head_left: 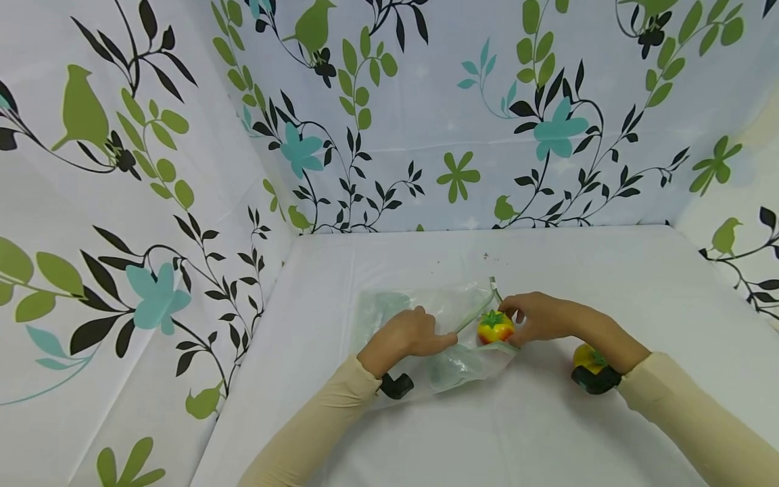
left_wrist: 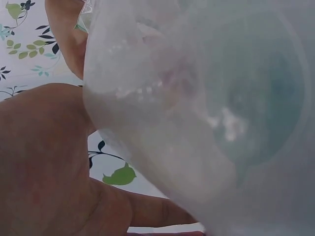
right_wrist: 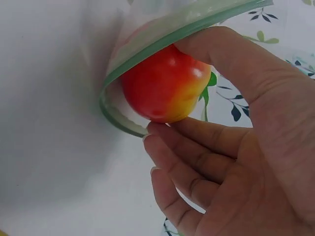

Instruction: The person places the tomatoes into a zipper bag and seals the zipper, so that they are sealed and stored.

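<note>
Clear plastic bag (head_left: 426,331) lies on the white worktop (head_left: 548,419), its mouth held open by the left hand (head_left: 408,333). At that mouth the right hand (head_left: 541,316) pinches a red-yellow toy tomato (head_left: 494,327), not yet fully inside; another yellow fruit (head_left: 585,356) waits beside the right wrist.

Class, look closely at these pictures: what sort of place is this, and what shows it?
Probably a staged tabletop booth: a white-covered table, printed bird-and-leaf cloth walls, and a toy tomato at a plastic bag.
</note>
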`<state>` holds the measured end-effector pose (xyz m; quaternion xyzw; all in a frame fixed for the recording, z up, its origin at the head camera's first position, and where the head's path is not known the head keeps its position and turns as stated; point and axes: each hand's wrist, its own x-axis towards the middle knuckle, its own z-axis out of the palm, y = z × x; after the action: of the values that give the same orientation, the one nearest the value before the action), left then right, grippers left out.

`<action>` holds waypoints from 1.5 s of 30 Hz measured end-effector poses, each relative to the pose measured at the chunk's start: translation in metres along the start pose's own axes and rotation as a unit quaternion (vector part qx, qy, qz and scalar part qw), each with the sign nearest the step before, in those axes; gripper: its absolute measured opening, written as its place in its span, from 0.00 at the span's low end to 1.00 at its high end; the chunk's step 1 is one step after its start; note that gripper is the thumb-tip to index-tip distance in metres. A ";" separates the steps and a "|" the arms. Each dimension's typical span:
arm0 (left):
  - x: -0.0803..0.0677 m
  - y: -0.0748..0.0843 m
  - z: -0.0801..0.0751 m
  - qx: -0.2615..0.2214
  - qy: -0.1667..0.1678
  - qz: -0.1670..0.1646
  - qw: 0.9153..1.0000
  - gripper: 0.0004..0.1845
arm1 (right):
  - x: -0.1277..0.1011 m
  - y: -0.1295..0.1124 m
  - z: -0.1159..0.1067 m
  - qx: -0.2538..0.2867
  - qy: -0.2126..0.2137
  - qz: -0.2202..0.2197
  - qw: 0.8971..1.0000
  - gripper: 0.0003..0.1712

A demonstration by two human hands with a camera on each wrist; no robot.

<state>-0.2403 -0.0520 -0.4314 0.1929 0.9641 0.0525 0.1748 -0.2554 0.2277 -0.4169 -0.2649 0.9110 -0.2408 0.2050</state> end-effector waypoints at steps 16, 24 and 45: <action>0.000 0.001 -0.001 -0.006 0.006 0.005 1.000 0.39 | 0.009 0.001 0.020 0.013 0.096 -0.042 0.994 0.35; -0.001 0.001 -0.002 0.000 0.005 0.004 1.000 0.39 | 0.014 0.001 0.039 0.041 0.158 -0.035 0.986 0.33; 0.001 -0.001 0.001 -0.005 0.012 0.013 1.000 0.38 | 0.016 -0.005 0.057 0.056 0.204 -0.048 0.976 0.14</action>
<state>-0.2413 -0.0527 -0.4324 0.2042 0.9631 0.0622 0.1636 -0.2379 0.1959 -0.4636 -0.2413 0.9050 -0.3500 0.0172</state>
